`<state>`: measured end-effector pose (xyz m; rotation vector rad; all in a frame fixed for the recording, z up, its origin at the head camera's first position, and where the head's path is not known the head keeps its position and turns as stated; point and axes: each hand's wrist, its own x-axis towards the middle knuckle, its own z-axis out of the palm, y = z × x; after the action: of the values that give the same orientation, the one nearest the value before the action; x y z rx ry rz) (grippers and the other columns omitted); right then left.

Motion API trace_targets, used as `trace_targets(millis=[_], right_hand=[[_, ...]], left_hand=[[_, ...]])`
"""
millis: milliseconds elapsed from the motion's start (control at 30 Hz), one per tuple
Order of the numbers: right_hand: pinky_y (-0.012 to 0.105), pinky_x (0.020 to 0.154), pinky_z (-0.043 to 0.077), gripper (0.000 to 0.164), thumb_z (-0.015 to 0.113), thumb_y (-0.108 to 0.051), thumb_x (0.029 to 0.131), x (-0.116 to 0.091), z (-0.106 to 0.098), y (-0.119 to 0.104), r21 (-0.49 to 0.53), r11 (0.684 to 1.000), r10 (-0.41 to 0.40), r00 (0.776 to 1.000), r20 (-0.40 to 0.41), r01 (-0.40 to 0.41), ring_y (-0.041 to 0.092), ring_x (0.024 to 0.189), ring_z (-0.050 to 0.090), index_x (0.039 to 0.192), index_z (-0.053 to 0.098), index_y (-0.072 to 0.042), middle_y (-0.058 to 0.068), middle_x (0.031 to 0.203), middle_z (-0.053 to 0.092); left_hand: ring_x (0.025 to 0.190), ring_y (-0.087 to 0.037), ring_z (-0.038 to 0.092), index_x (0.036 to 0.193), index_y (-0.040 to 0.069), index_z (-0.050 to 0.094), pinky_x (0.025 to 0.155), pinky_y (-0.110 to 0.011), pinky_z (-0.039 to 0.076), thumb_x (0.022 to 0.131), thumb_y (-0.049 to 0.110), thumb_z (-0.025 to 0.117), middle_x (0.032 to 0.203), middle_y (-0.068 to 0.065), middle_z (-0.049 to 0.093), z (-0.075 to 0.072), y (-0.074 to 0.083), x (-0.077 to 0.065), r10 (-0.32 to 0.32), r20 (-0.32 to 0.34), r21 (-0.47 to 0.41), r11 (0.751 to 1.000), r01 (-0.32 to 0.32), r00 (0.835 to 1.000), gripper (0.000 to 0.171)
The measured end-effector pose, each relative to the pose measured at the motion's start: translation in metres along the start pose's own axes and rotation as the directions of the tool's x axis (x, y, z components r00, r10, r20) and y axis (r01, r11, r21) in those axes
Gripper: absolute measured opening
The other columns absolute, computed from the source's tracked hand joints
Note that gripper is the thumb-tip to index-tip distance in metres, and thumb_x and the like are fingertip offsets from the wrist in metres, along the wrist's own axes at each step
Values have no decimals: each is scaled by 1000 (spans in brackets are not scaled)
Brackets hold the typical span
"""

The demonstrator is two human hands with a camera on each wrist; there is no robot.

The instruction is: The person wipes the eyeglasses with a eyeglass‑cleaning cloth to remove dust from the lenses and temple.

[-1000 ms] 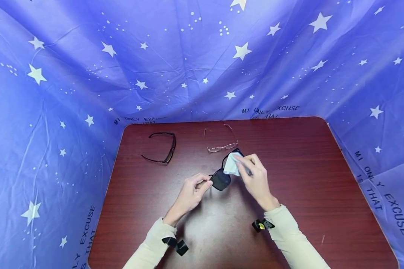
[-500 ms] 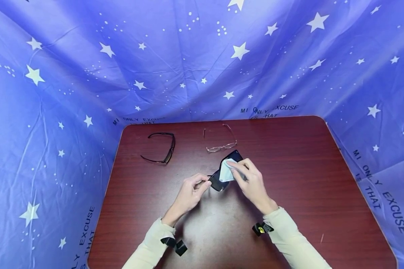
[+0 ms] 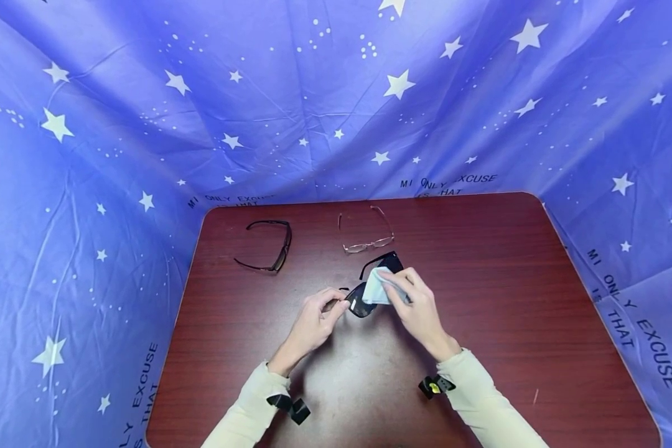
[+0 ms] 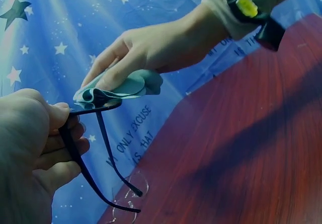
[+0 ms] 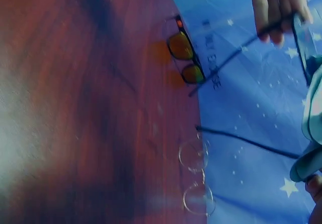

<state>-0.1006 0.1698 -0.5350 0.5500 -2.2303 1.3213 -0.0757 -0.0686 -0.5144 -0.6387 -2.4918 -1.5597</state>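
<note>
Black sunglasses [image 3: 360,303] are held above the table with their temples unfolded. My left hand [image 3: 315,320] pinches one end of their frame between thumb and fingers. A folded pale blue cloth [image 3: 376,286] is pinched in my right hand [image 3: 420,305], lying against the sunglasses and covering part of the front. In the left wrist view the cloth [image 4: 133,85] wraps over the frame's edge, and both temples [image 4: 108,148] point down and away. The right wrist view catches only the right hand's fingertips [image 5: 314,186] at its edge, beside the cloth.
Black-framed glasses [image 3: 284,252] with tinted, yellowish lenses lie unfolded at the back left of the reddish-brown table [image 3: 509,280]. Thin wire-rimmed glasses [image 3: 369,245] lie just beyond the held pair. A blue star-printed curtain [image 3: 313,99] surrounds the table's back and sides.
My right hand has moved the cloth toward the left and slightly nearer across the sunglasses. The sunglasses have tilted a little; my left hand keeps its grip almost in place.
</note>
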Motion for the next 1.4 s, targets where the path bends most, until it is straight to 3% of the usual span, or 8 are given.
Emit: trace_targets(millis=[200,300,400,633,700,933,1167,1400], right_hand=[[19,63,37,31,75,9,87,1,0,-8,34,999,12,1000,-21,-11,11,75,51,115,78,-5,5,92,64],[19,63,36,30,75,8,88,7,-1,-12,39,999,24,999,-41,-23,12,75,51,115,77,-4,6,92,64],[19,66,37,29,73,5,91,14,-3,-17,20,999,46,999,19,-47,10,79,53,117,77,-7,4,95,66],[26,67,44,19,72,-11,96,29,-3,-31,-127,987,129,944,305,-94,9,78,55,115,77,-11,-3,94,67],[28,66,46,16,73,-15,96,32,-2,-34,-181,980,152,913,379,-88,9,75,56,110,79,-12,-5,91,67],[28,59,45,7,74,-19,93,31,8,-42,-309,950,213,789,576,-31,9,68,55,94,79,-14,-8,80,62],[29,52,42,8,76,-17,89,24,18,-47,-378,925,274,774,571,-49,11,64,52,82,73,-17,-7,77,56],[33,49,44,7,76,-23,90,25,15,-48,-461,887,317,774,549,-36,18,66,62,95,80,-20,-6,80,60]], left_hand=[[77,-13,62,95,7,70,69,-30,55,94,7,73,91,-3,69,1,-3,4,157,-10,174,973,-152,988,3],[85,-15,66,93,8,68,77,-30,56,93,9,74,92,-2,68,0,-3,7,258,29,282,925,-256,966,6],[93,-18,67,94,8,68,89,-29,56,93,11,74,93,-2,68,-2,-4,11,359,112,383,845,-374,927,7],[100,-21,67,98,7,69,115,-34,43,91,14,75,99,-4,67,-5,-5,20,534,353,483,599,-639,768,12],[103,-21,66,97,7,67,115,-35,43,90,14,76,102,-4,67,-3,-6,21,569,400,479,539,-693,719,13],[104,-20,64,96,8,63,114,-34,44,94,12,62,105,-5,65,2,-9,21,633,545,521,259,-814,550,5],[107,-21,63,98,7,63,116,-36,43,93,12,54,106,-6,64,1,-15,13,655,578,509,178,-842,488,11],[109,-20,65,100,9,63,115,-35,43,95,15,51,106,-5,65,-1,-17,12,664,583,542,111,-833,468,15]])
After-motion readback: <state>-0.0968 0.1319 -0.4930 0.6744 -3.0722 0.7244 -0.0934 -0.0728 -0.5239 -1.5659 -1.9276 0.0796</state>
